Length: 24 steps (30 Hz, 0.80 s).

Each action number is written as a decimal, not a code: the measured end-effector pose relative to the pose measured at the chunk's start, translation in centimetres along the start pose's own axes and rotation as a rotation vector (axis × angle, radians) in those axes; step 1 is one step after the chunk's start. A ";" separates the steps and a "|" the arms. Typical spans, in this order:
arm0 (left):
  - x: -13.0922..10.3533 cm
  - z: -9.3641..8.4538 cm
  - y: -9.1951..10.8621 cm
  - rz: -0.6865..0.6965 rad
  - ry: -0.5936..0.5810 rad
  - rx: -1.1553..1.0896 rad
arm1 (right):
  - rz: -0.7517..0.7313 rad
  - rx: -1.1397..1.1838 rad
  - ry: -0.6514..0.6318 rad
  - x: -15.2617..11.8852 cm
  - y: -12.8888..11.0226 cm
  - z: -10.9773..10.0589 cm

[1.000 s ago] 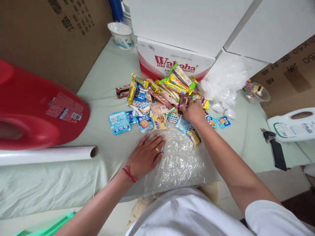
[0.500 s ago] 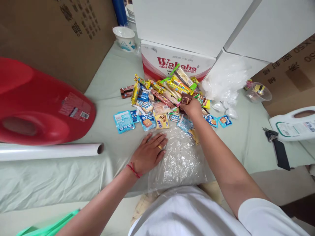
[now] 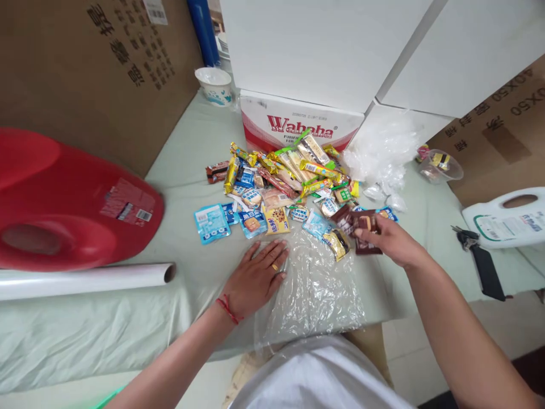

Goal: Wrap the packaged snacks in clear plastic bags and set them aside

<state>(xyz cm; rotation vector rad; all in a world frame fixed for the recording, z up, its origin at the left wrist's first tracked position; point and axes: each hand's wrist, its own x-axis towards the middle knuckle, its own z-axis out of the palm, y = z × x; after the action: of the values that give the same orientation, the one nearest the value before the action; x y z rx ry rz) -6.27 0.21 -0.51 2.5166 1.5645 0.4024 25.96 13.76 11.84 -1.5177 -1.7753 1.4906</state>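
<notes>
White shirt front [image 3: 315,378]: seen at the very bottom, just below the table edge.
Clear, crinkled plastic bag [image 3: 317,295]: lying flat at the near edge of the table, under pale green cloth-like glare, apparently thin and slippery.
Left hand [image 3: 258,275]: spread palm down, fingers slightly fanned, resting on the left side of the bag.
Right hand [image 3: 395,241]: pinching a dark brown, glossy snack packet [image 3: 363,221] between thumb and fingers, right of the bag's upper end; a second brown wrapper overlapping it, impossible to tell whether also gripped.
Handling: probably best to pinch by the packet's edge, avoiding crushed contents, and to press lightly with the flat palm against sliding film.
Heap of bright wrapped snacks [image 3: 276,182]: spread beyond both hands, in yellow, blue, brown and green; small print mostly unreadable.
Red plastic jug [image 3: 80,210]: at far left, with barcode and blurred label.
White handled bottle [image 3: 506,218]: lying at right, green-outlined label too small to read.
White-and-red carton [image 3: 302,122]: behind the heap, reading "Wahaha" in red, with "PURIFI" partly legible below.
Brown cardboard box at right [image 3: 494,133]: printed "40X50" plus Chinese characters.
</notes>
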 end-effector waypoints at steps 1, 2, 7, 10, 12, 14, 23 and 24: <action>0.1 -0.1 0.1 -0.008 -0.011 0.000 | -0.006 -0.027 -0.093 -1.0 0.0 0.6; 0.1 -0.2 0.2 -0.012 -0.021 -0.002 | -0.020 -0.056 -0.194 -1.6 -0.1 1.6; 0.3 -0.5 0.5 -0.016 -0.062 -0.014 | -0.210 -0.353 -0.512 -2.4 0.2 7.6; 0.3 -0.7 0.5 -0.020 -0.085 -0.010 | -0.378 -0.693 -0.254 -2.9 1.3 9.8; 0.3 -0.7 0.5 -0.021 -0.096 -0.004 | -0.443 -0.819 -0.169 -3.6 2.0 10.5; 0.3 -0.8 0.5 -0.021 -0.102 -0.004 | -0.453 -0.871 -0.177 -4.2 2.6 10.8; 0.3 -0.9 0.5 -0.020 -0.099 0.010 | -0.388 -0.851 -0.194 -3.9 2.3 11.0; 0.3 -0.9 0.5 -0.022 -0.098 0.011 | -0.411 -0.861 -0.208 -3.8 2.1 11.0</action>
<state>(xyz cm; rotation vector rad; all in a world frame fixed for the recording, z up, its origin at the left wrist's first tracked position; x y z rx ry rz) -6.00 0.20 0.50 2.4845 1.5607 0.2646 19.48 4.98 7.22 -1.1906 -2.8593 0.7123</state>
